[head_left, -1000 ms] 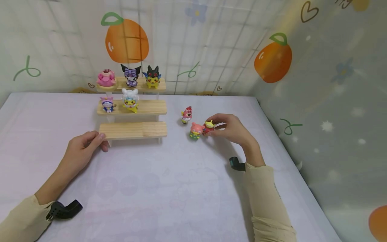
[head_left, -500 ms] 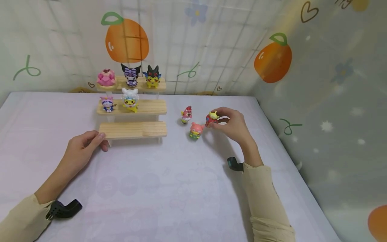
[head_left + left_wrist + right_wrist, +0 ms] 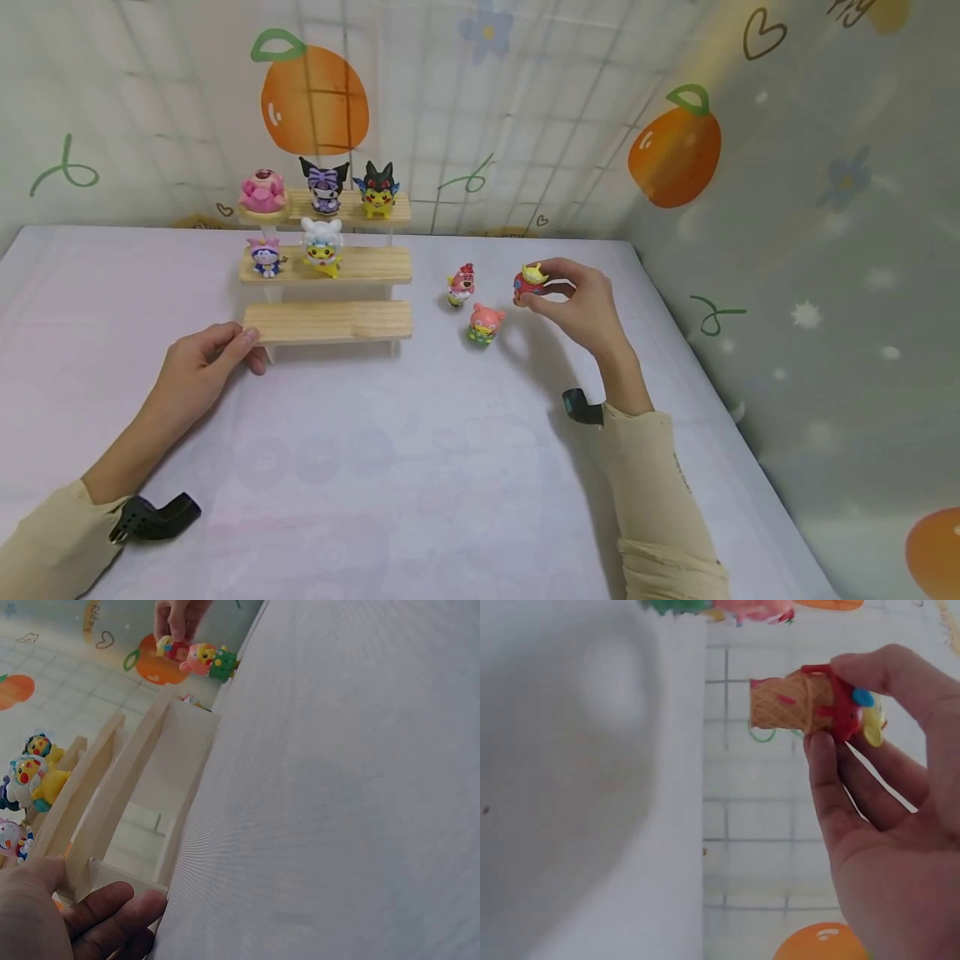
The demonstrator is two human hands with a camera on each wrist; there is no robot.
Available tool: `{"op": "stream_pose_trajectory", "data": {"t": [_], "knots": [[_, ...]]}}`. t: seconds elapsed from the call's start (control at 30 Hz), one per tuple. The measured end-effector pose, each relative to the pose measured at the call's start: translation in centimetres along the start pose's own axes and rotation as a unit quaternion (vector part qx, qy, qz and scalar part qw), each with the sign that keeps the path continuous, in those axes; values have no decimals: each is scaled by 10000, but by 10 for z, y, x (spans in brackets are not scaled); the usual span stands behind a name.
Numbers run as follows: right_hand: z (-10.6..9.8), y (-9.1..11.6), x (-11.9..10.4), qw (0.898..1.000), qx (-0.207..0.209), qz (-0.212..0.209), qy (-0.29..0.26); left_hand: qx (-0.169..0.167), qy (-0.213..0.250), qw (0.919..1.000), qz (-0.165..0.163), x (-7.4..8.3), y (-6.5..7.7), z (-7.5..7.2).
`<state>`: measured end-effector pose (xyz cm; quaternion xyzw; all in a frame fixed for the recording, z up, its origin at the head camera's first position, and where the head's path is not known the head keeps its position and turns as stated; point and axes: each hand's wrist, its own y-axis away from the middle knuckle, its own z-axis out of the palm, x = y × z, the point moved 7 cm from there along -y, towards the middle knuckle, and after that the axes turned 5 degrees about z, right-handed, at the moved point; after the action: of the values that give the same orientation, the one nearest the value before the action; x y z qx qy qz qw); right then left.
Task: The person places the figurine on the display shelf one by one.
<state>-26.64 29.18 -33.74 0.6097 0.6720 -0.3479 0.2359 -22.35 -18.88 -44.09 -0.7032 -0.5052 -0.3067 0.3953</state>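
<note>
Nearest the person, two beige sleeves reach forward over the bench (image 3: 420,467), which is covered in a pale lilac cloth. The left hand (image 3: 198,375) lies low on the cloth with its wrist down, and its curled fingers and thumb grip the near left end of the bottom step of a small wooden stand (image 3: 327,321); the left wrist view shows the fingers (image 3: 112,922) tucked under that plank's corner. The right hand (image 3: 581,308) is raised above the cloth, wrist bent, thumb and fingertips pinching a small red toy (image 3: 529,283) with a yellow-green top, held clear of the bench; in the right wrist view the toy (image 3: 810,709) shows a tan, cone-like base pointing away from the palm. Just left of and below that toy, a pink-headed figure (image 3: 485,322) in green stands on the cloth, and a little farther back a red and pink figure (image 3: 462,285) stands beside it, both apart from the hand. These two stand between the right hand and the stand. The stand rises in three steps towards the wall. Its bottom step is bare. The middle step carries a small blue figure (image 3: 266,257) and a yellow figure in a white hood (image 3: 323,247). The top step holds a pink figure (image 3: 262,192), a purple and black figure (image 3: 325,187) and a yellow figure with black ears (image 3: 377,191). Behind all this hangs a backdrop (image 3: 480,108) printed with oranges.
</note>
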Motion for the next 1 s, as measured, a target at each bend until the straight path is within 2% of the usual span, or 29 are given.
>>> {"op": "stream_pose_trajectory", "data": {"t": [0.27,0.6,1.0], "knots": [[2,5,-35,9982,280,-440,-280,10,-67,10000,-42,-2,3,-2],[23,4,-80,9921,-173,-1000,-738,55,54,9999,71,-2,1,-2],[63,-8,-120,9895,-334,-1030,-955,59,-3,10000,72,-1,0,1]]}}
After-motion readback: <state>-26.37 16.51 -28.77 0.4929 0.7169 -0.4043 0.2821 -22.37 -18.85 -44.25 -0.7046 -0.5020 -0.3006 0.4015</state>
